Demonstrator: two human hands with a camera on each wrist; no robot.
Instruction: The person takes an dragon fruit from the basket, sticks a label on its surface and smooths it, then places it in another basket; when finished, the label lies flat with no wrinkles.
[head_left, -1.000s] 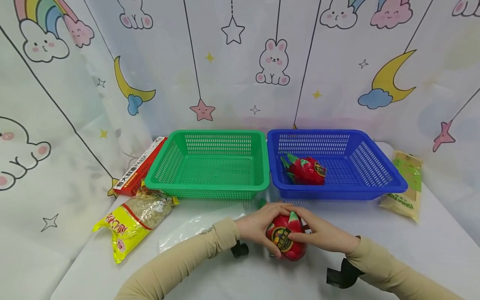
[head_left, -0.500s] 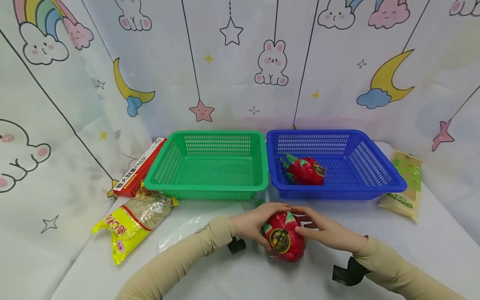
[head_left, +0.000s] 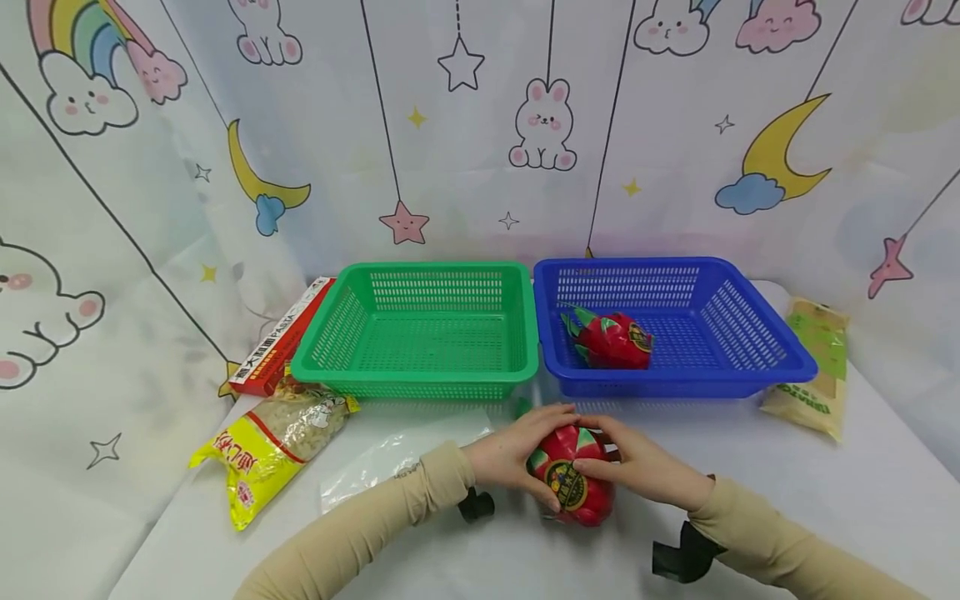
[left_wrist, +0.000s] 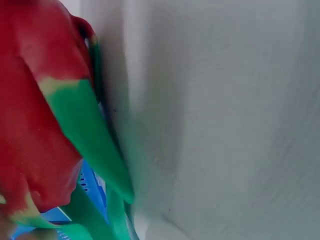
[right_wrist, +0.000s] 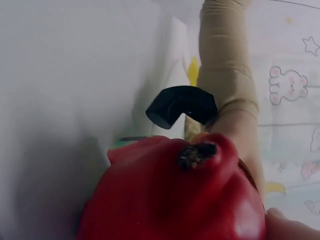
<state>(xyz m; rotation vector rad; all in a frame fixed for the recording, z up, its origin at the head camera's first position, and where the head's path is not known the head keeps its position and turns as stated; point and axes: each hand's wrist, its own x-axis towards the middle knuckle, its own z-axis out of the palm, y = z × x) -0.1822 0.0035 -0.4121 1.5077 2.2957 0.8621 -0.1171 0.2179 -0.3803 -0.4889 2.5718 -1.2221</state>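
A red dragon fruit (head_left: 588, 496) with green-tipped scales and a black-and-gold label stands near the front of the table in the head view. My left hand (head_left: 510, 450) grips its left side, the thumb low on the front. From the right, my right hand (head_left: 648, 467) holds it too, its thumb against the label and its fingers reaching behind. The left wrist view shows the red skin (left_wrist: 40, 115) and long green scales close up. In the right wrist view, a dark, dry blossom end (right_wrist: 196, 155) faces the camera. The fingers behind the fruit are mostly hidden.
A green basket (head_left: 416, 376) stands beside a blue basket (head_left: 682, 383) that holds another dragon fruit (head_left: 611, 342). Leftward lie a red pasta box (head_left: 281, 337) and a yellow pasta bag (head_left: 270, 454). A clear plastic bag (head_left: 375, 454) lies under my left forearm; a beige-green packet (head_left: 813, 371) lies far right.
The dragon fruit has turned slightly between my hands, so its label sits differently. My right hand drew back to the right, then came in again with its thumb on the label.
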